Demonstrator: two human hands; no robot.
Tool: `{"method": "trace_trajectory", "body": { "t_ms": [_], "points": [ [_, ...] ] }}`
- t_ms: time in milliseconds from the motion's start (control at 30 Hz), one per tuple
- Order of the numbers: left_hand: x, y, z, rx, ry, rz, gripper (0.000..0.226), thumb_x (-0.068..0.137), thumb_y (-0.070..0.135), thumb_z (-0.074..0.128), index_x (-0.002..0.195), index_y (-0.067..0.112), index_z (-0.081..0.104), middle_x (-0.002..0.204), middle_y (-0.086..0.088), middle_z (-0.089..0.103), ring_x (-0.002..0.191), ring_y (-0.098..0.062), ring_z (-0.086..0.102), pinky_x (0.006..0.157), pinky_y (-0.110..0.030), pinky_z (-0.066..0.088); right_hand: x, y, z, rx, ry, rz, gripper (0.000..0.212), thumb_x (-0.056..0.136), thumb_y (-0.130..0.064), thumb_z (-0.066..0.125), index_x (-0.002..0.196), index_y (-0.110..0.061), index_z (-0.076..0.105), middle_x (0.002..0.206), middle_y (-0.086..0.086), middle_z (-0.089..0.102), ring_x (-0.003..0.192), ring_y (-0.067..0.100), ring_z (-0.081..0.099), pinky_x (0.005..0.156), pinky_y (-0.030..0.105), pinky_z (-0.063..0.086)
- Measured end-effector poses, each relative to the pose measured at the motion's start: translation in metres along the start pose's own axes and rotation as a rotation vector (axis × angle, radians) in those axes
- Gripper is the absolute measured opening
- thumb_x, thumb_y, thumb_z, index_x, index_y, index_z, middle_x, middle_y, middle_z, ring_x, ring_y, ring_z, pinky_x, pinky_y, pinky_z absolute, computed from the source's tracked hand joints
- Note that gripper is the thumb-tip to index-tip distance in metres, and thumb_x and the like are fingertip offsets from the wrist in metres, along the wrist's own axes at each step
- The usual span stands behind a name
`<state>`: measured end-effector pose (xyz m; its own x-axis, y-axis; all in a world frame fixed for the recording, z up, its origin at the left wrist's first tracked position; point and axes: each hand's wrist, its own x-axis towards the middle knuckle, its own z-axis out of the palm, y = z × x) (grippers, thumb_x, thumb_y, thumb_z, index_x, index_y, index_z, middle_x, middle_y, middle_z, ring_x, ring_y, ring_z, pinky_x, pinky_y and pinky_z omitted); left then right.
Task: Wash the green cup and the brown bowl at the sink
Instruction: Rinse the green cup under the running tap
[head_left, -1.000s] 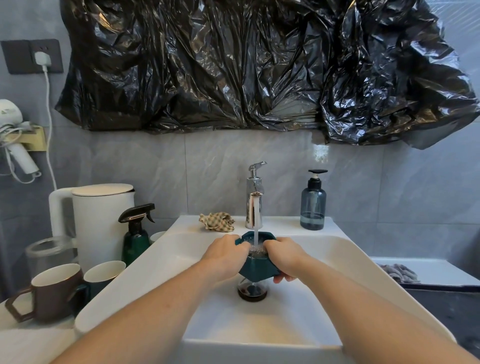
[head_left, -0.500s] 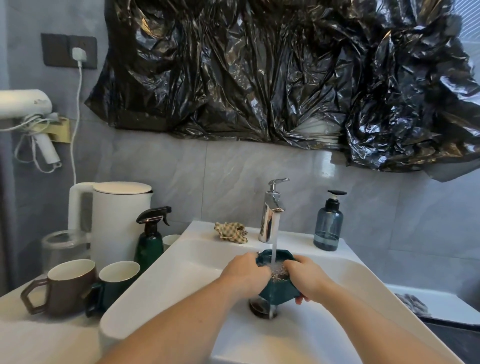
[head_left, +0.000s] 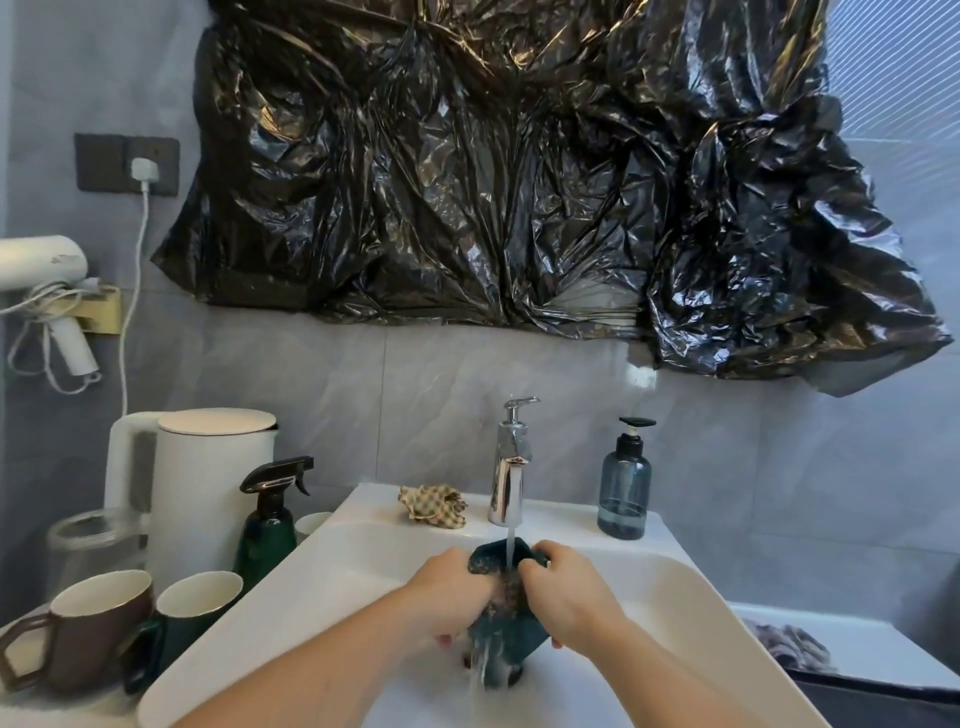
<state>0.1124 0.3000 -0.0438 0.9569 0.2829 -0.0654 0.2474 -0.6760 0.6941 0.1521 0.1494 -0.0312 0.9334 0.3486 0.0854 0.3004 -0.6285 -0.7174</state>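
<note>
Rinsing a green dish under the tap.
Both hands, left (head_left: 451, 597) and right (head_left: 569, 597), are gripping the green dish (head_left: 506, 631); keep turning it under the water (head_left: 510, 551) at 12 o'clock.

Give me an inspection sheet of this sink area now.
Surface: white ceramic sink, tap running.
Job's things: dark green cup under the stream; brown bowl not seen.
Clutter: brown mug, green mug, white kettle, green spray bottle, blue soap dispenser, checked cloth.
Grippers: left hand and right hand grip the cup.
Cables: white cord from wall plug.
Surroundings: black plastic sheet, hairdryer.
</note>
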Motion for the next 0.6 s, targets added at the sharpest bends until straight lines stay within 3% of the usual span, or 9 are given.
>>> {"method": "trace_trajectory", "body": {
  "t_ms": [133,233,300,367,433,500,600],
  "points": [
    [0.009,0.003,-0.021,0.087,-0.029,-0.005,0.035,0.096,0.027,0.043,0.117,0.013,0.068,0.100,-0.015,0.072,0.072,-0.033,0.072,0.052,-0.034,0.061,0.000,0.001,0.005,0.053,-0.021,-0.047,0.020,0.096,-0.031,0.042,0.108,-0.023,0.056,0.097,0.003,0.065,0.077,0.024,0.068,0.051,0.030,0.060],
    [0.018,-0.004,-0.024,0.072,-0.041,-0.049,0.033,0.094,0.018,0.042,0.114,0.011,0.068,0.104,-0.020,0.074,0.082,-0.037,0.076,0.054,-0.035,0.060,0.001,0.000,0.008,0.100,-0.038,-0.042,0.027,0.098,-0.035,0.042,0.119,-0.025,0.056,0.104,0.003,0.065,0.084,0.026,0.070,0.048,0.025,0.054],
    [0.022,-0.012,-0.020,0.050,-0.073,-0.098,0.034,0.099,0.014,0.038,0.118,0.008,0.065,0.106,-0.023,0.074,0.080,-0.035,0.077,0.058,-0.036,0.062,0.003,0.001,0.008,0.113,-0.017,-0.034,0.030,0.096,-0.046,0.043,0.122,-0.032,0.053,0.105,0.001,0.067,0.086,0.022,0.070,0.053,0.029,0.059],
    [0.022,-0.014,-0.019,0.046,-0.074,-0.122,0.035,0.102,0.014,0.034,0.119,0.005,0.063,0.093,-0.019,0.073,0.064,-0.028,0.074,0.053,-0.032,0.060,0.004,0.003,0.006,0.103,0.025,-0.039,0.035,0.093,-0.054,0.040,0.123,-0.037,0.050,0.104,-0.001,0.069,0.085,0.020,0.071,0.067,0.037,0.064],
    [0.017,-0.015,-0.021,0.046,-0.073,-0.084,0.034,0.103,0.011,0.033,0.117,0.002,0.063,0.075,-0.015,0.064,0.048,-0.021,0.061,0.047,-0.028,0.054,0.002,0.003,0.001,0.073,0.123,-0.072,0.038,0.096,-0.051,0.038,0.129,-0.037,0.048,0.111,-0.002,0.070,0.092,0.020,0.070,0.083,0.043,0.061],
    [0.012,-0.016,-0.026,0.044,-0.064,-0.056,0.030,0.101,0.010,0.034,0.112,0.002,0.061,0.067,-0.014,0.057,0.045,-0.020,0.054,0.047,-0.029,0.052,0.002,-0.002,-0.008,0.127,0.336,-0.122,0.039,0.098,-0.040,0.041,0.136,-0.035,0.046,0.125,-0.005,0.066,0.100,0.018,0.067,0.095,0.043,0.053],
    [0.010,-0.021,-0.029,0.074,-0.066,-0.042,0.030,0.101,0.015,0.035,0.118,0.008,0.058,0.080,-0.015,0.060,0.052,-0.021,0.055,0.049,-0.028,0.052,0.007,-0.026,-0.031,0.161,0.535,-0.261,0.050,0.100,-0.027,0.044,0.149,-0.034,0.040,0.148,-0.013,0.051,0.106,0.011,0.062,0.098,0.039,0.047]
  ]
}}
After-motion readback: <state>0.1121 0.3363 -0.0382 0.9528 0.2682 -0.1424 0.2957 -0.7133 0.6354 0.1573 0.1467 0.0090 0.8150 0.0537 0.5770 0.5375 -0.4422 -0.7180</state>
